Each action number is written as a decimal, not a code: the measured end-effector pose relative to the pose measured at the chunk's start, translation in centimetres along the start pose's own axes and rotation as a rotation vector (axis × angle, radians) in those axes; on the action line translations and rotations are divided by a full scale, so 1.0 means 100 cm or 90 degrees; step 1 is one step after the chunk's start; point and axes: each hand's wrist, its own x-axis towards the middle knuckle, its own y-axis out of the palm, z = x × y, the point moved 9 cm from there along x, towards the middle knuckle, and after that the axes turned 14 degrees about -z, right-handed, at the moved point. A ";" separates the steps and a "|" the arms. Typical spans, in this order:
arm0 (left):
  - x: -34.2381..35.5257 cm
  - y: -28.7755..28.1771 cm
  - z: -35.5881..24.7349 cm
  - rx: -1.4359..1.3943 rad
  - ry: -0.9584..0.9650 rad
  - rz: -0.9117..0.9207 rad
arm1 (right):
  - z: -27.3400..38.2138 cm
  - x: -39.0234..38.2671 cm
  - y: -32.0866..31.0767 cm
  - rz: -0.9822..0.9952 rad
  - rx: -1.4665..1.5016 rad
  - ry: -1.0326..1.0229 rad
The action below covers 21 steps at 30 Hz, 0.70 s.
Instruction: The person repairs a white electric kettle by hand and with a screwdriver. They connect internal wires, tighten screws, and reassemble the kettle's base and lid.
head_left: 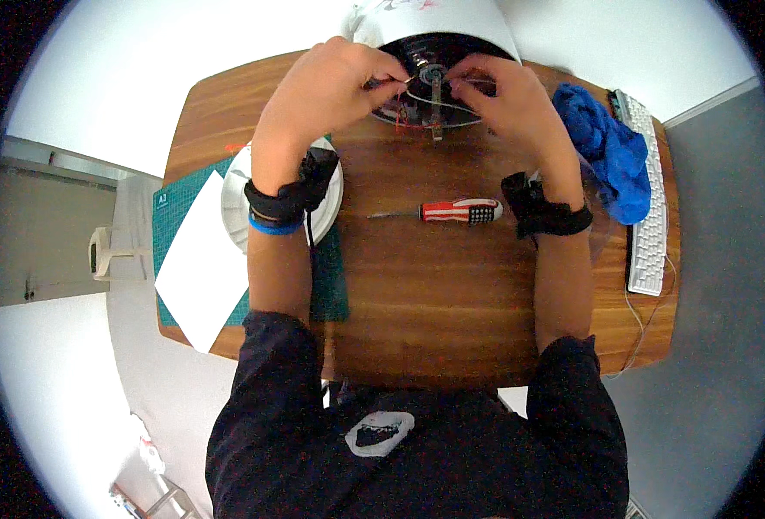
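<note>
A white, rounded appliance (441, 24) lies at the far side of the table with its dark underside open towards me. Inside show wires, a metal strip (437, 112) and a round fitting (432, 74). My left hand (335, 91) is closed at the left of the opening, its thumb and forefinger pinching a thin wire end. At the right of the opening, my right hand (514, 97) is closed in a pinch on what looks like a white wire (447, 104). The exact contact at its fingertips is hard to make out.
A red and white screwdriver (460, 211) lies mid-table. Under my left forearm are a white round cover (329, 197), a white sheet (202, 268) and a green cutting mat (331, 290). To the right lie a blue cloth (603, 151) and a white keyboard (648, 246) with its cable.
</note>
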 end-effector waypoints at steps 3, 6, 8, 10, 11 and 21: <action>-0.001 0.007 0.005 0.060 0.013 -0.030 | -0.006 0.001 0.007 -0.006 0.041 0.001; -0.001 0.008 0.003 0.116 0.013 -0.067 | -0.005 0.001 0.007 -0.029 0.053 0.000; 0.002 0.008 -0.001 0.160 -0.016 -0.041 | -0.006 0.001 0.007 -0.045 0.035 -0.002; 0.001 0.004 -0.004 0.150 -0.001 -0.077 | 0.004 0.001 0.005 -0.072 0.068 -0.018; 0.001 0.002 -0.006 0.144 0.007 -0.095 | 0.008 0.001 0.004 -0.086 0.084 -0.026; 0.006 0.005 -0.006 0.208 0.011 -0.158 | 0.012 0.001 0.003 -0.155 0.116 0.004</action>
